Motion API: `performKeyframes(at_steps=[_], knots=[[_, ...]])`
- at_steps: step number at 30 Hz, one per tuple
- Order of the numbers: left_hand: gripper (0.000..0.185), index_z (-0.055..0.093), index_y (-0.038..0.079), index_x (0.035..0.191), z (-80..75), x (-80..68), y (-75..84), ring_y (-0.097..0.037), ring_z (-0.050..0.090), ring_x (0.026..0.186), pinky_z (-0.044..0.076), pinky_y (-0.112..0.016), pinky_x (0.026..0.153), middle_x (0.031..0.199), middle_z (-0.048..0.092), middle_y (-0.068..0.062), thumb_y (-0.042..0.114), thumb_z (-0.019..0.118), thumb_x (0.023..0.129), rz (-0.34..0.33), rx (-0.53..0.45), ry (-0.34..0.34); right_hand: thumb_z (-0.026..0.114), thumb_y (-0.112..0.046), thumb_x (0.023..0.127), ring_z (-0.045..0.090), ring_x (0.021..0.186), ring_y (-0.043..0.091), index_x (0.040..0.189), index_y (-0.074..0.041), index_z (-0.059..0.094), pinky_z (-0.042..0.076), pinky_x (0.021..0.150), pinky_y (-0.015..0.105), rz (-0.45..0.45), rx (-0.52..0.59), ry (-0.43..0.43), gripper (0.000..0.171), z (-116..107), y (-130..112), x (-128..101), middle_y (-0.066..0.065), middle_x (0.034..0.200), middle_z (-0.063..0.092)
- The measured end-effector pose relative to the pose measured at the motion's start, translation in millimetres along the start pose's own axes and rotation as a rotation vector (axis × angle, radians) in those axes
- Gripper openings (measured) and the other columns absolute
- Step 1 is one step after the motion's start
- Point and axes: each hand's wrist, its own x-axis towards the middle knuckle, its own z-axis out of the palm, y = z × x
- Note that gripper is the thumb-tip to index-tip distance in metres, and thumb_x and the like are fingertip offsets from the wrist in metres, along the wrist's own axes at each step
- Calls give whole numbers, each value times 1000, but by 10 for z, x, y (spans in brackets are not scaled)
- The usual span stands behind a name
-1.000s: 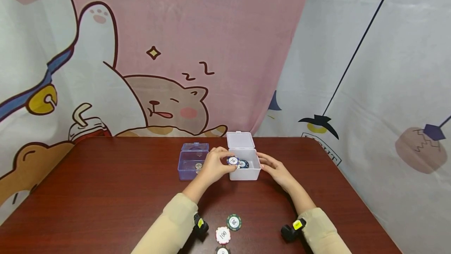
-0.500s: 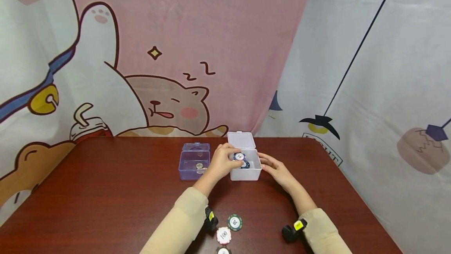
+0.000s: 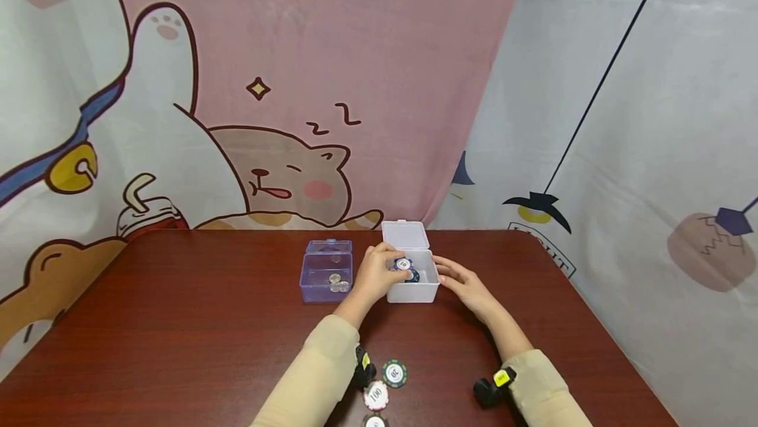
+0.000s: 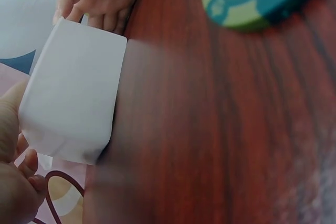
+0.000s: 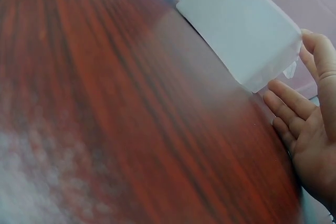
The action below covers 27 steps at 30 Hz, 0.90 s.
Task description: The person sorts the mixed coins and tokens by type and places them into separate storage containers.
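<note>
My left hand (image 3: 374, 274) reaches over the left wall of the open white plastic box (image 3: 412, 293) and pinches a blue-edged poker chip (image 3: 404, 264) marked 10 between thumb and fingers. Just below it lies another blue poker chip (image 3: 414, 276), partly covered. My right hand (image 3: 466, 287) rests its fingertips against the box's right side. In the right wrist view the thumb of the right hand (image 5: 310, 124) touches the box's upper corner, and the other fingers lie fairly straight beside its wall. Both wrist views show the white box (image 4: 73, 87) from outside, so the chips inside are hidden there.
To the left stands an open translucent blue box (image 3: 314, 294) holding a few silvery coins (image 3: 335, 279). Nearer the front lie a green poker chip (image 3: 394, 374), a white-and-red one (image 3: 376, 395) marked 100, and a dark one (image 3: 375, 421) cut by the frame edge.
My left hand has moved right with the pinched chip, from the white box's left edge to inside it, and slightly down. More coins show in the blue box. The right hand has stayed still.
</note>
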Motion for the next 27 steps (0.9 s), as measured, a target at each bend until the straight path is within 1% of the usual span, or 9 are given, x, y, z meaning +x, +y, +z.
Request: performKeyframes(at_steps=[1,4,8,11,17,22,24,27], knots=[[38,73,-2,105,-20,-12,54,-21,48,89,43,-31,73,96,62,-4,12,82,70,-35,2,-8,53,-4,96,45,122,45,142,2,41,31,99,58,1,-1,2,48,-1,3,2,31,133,48],[39,73,0,106,0,-8,44,-23,49,90,43,-32,74,98,63,-5,14,82,71,-89,8,-16,54,-4,96,45,122,45,142,2,41,32,99,57,10,3,8,47,-3,4,5,30,133,48],[40,72,1,108,10,-8,42,-23,50,92,43,-32,75,101,64,-3,16,82,72,-137,12,-20,54,-4,96,45,122,44,142,1,42,31,99,57,15,0,8,48,-4,9,8,30,133,48],[42,71,1,110,11,-12,47,-23,50,95,44,-33,78,103,64,-3,17,82,73,-154,14,-21,54,-4,96,45,122,45,142,1,41,31,100,58,16,4,6,48,-4,15,10,30,133,48],[44,70,0,112,9,-21,53,-24,51,98,45,-36,81,105,64,-4,19,82,74,-146,8,-13,54,-4,96,45,122,45,142,2,41,31,100,58,12,6,5,48,-2,19,12,30,133,48],[43,70,-1,112,4,-28,52,-25,51,99,44,-37,82,107,64,-6,17,82,75,-129,-5,-9,54,-4,96,44,123,44,142,1,42,30,100,58,20,8,8,47,-4,14,11,29,133,49],[43,70,-2,111,-4,-32,57,-26,51,99,44,-36,82,106,63,-7,17,81,75,-117,-9,-4,54,-4,96,45,123,43,142,1,42,30,100,58,19,8,6,47,-3,12,11,29,133,49],[42,70,-3,110,-31,-34,82,-26,51,96,44,-35,78,106,62,-8,17,81,75,-98,-31,14,54,-4,96,45,122,43,142,1,42,31,100,57,22,6,7,47,-4,13,8,29,133,49]])
